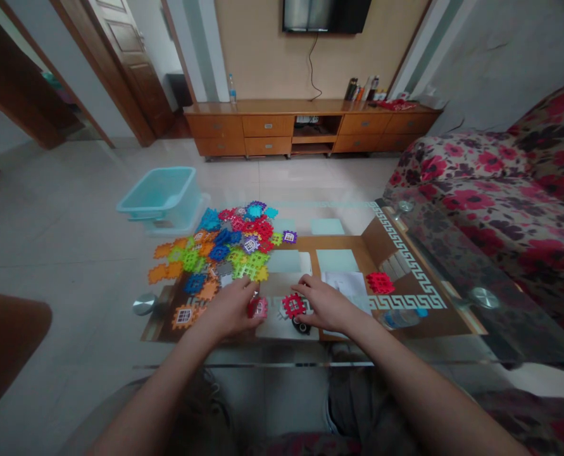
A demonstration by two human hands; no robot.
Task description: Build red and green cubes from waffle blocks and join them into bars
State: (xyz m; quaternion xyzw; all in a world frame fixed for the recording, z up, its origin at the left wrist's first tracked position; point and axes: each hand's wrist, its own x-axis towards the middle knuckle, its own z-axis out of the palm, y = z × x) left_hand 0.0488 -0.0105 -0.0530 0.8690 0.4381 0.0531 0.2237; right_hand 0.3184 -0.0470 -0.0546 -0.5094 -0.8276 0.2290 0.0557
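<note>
On a glass table (452, 329) lies a heap of colourful interlocking plastic tiles (225, 250). My left hand (231, 307) is closed on a red and pink tile piece (257, 308) at the near side of the heap. My right hand (326, 304) pinches a red square tile (294, 305) with its fingertips, right beside the left hand's piece. A second red tile (380, 282) lies apart to the right on the glass.
A light blue plastic tub (161, 197) stands on the floor beyond the table. White paper sheets (348, 285) and a water bottle (400, 316) show under the glass. A flowered sofa (500, 190) is on the right, a wooden TV cabinet (310, 126) at the back.
</note>
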